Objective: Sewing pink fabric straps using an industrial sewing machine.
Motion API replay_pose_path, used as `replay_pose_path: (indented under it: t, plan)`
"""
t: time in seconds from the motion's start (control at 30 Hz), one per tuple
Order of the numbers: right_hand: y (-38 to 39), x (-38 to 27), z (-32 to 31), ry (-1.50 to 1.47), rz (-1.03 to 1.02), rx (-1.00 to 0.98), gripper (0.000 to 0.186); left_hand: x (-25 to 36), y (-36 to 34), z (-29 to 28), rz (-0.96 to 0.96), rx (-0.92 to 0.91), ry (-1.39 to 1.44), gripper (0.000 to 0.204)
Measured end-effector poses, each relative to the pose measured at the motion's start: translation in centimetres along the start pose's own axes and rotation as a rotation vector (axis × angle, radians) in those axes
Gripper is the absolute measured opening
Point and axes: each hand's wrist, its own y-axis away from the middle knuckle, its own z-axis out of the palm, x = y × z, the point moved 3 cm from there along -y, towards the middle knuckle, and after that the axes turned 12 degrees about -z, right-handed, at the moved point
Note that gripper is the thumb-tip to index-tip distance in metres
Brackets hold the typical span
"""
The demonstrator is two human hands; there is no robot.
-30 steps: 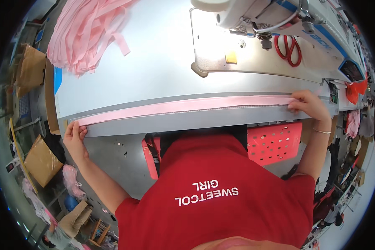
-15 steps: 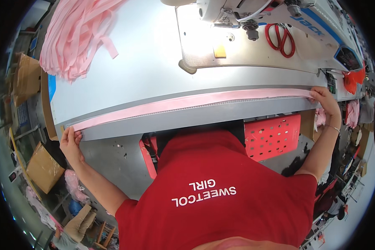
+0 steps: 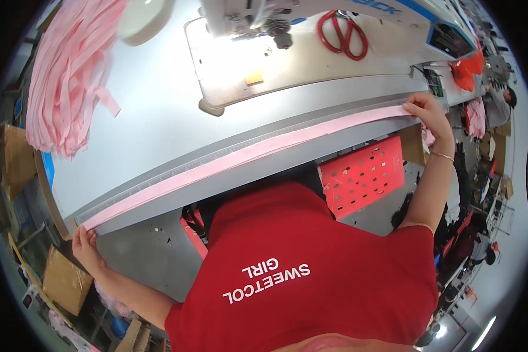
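A long pink fabric strip (image 3: pixel 246 154) lies stretched flat along the front edge of the grey table (image 3: pixel 158 111). The left hand (image 3: pixel 87 243) pinches one end, the right hand (image 3: pixel 425 111) pinches the other, fingers clenched on cloth. Beyond the right fingers lie red-handled scissors (image 3: pixel 341 34); beyond the left, a heap of pink strips (image 3: pixel 64 76).

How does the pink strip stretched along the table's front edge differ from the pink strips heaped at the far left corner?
The stretched strip is single, pulled flat and straight along the table edge, pinched by the left hand and right hand. The heaped strips are many, loose and overlapping, with ends hanging over the table's side, and no hand touches them. Both appear to be the same pale pink fabric and of similar width.
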Motion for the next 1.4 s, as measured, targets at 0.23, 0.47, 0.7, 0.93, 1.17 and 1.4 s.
replay_pose_path:
  t: [0.23,0.47,0.7,0.93,1.17,1.4]
  plan:
    - [-0.2,0.4,0.6,-0.067,0.002,0.022,0.021,0.1,0.0,0.0,-0.004,-0.007,0.008,0.026]
    - [-0.1,-1.5,0.1,-0.132,-0.305,0.275,0.018,0.7,0.1,0.4,0.037,0.016,0.034,0.027]
    - [0.2,-2.9,-0.7,-0.2,-0.28,0.22,0.016,0.5,-0.5,0.5,0.093,0.017,0.035,0.027]
    - [0.6,-5.7,0.3,-0.228,-0.324,0.193,0.016,2.3,2.3,2.2,0.197,0.222,-0.108,0.027]
    - [2.5,-13.9,3.2,-0.279,-0.585,0.225,0.025,9.1,15.9,17.0,0.923,-0.194,-0.42,0.022]
    - [2.5,-23.2,7.2,-0.67,-1.24,0.037,0.046,14.0,29.5,30.9,1.139,-0.871,-0.137,0.082]
